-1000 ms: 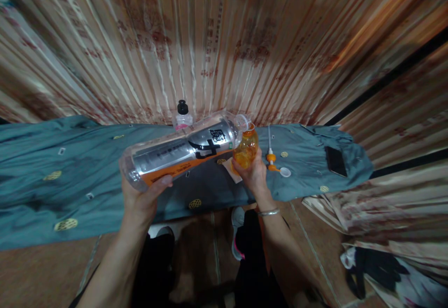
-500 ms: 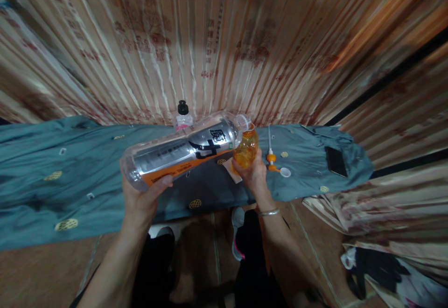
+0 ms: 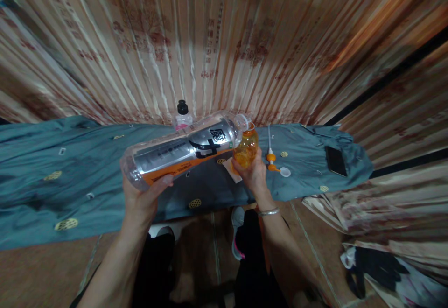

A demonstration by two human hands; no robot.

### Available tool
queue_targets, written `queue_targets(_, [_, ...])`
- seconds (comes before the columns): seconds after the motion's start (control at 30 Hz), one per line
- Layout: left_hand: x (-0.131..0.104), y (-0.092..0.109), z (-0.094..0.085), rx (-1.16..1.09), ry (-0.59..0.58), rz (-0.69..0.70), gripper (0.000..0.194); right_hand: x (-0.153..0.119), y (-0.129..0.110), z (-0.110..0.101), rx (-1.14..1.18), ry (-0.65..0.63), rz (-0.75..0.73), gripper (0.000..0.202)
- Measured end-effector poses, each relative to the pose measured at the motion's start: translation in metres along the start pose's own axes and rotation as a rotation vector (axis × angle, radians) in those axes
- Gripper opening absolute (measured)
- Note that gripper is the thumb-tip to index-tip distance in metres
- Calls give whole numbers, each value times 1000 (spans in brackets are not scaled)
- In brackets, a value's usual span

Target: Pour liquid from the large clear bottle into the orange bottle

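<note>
My left hand is wrapped round the base of a large clear plastic bottle with a silver and orange label. The bottle leans nearly flat, its uncapped mouth pointing right, at the rim of a small orange see-through bottle. That small bottle is gripped by my right hand, and some liquid seems to be inside it. Just right of my right hand lies an orange pump top with a pale tube. Beside it is a white round disc.
A green-grey patterned cloth covers the narrow table. Behind the large bottle stands a clear bottle with a black cap. A paper piece lies under my right hand, a black phone at the right. A curtain hangs close behind.
Almost nothing differs. Both hands hold the two bottles in the same tilted, mouth-to-mouth position.
</note>
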State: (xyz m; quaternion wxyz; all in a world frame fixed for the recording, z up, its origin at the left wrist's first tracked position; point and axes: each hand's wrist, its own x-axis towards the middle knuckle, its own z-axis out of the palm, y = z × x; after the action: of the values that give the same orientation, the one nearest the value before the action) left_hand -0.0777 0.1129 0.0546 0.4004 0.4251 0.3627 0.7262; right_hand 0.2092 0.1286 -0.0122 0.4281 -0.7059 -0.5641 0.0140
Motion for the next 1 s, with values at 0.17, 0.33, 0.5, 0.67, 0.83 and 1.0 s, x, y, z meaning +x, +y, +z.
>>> queue_targets(0.17, [1,3,3,-3,9,-24,82,0,-2,0,1,7,4,74])
queue_targets(0.33, [2,4,3,-4,-2,-29,82,0,-3,0,2,6,-7,73])
queue_targets(0.5, [1,3,2,-4,6,-15,82,0,-2,-1,-1,-9,4,72])
queue_targets(0.67, [0,3,3,-4,-10,-17,81,0,-2,-1,2,10,-3,75])
queue_targets(0.83, [0,2,1,-1,-8,5,81,0,-3,-2,0,-8,11,79])
queue_targets(1.0, [0,3,2,-2,-12,20,76,0,-3,-1,-15,-6,18,87])
